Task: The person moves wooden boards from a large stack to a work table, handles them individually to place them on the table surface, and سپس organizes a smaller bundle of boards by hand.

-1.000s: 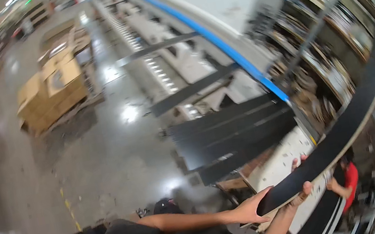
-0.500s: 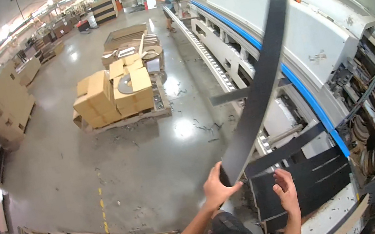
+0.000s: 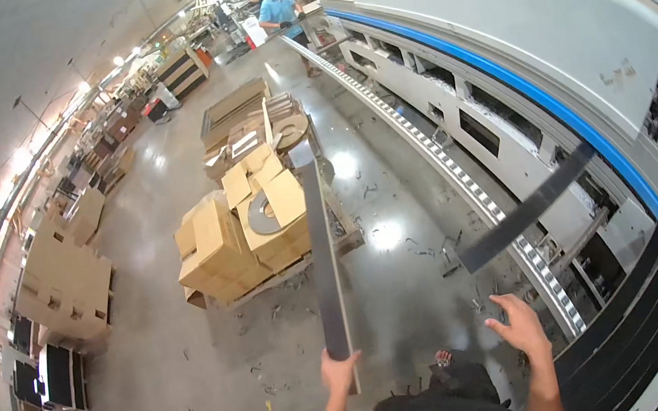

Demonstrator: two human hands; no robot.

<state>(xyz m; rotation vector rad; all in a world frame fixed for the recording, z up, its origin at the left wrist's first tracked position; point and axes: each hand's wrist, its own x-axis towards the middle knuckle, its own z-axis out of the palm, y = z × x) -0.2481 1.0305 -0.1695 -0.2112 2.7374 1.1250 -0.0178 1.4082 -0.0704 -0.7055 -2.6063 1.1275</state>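
Observation:
Near the lower middle, my left hand [image 3: 340,372] is closed round the lower end of a long, narrow dark board [image 3: 325,268] with a pale edge. The board stands nearly upright in the picture, its far end overlapping the cardboard boxes. My right hand [image 3: 522,326] is empty, fingers apart, beside the machine's near end. Another dark board [image 3: 528,210] lies across the machine's roller rail [image 3: 466,181], away from my hands. Several black boards [image 3: 635,341] lie side by side at the lower right.
A long white machine [image 3: 490,19] with a blue strip [image 3: 490,71] runs along the right. Open cardboard boxes [image 3: 219,256] sit on a pallet left of it. A person in a blue shirt [image 3: 277,10] stands at the far end. Dark scraps litter the grey floor [image 3: 175,382].
My left hand has swung the held board leftward, from over the machine to in front of the boxes. My view has turned too. My right hand stays empty.

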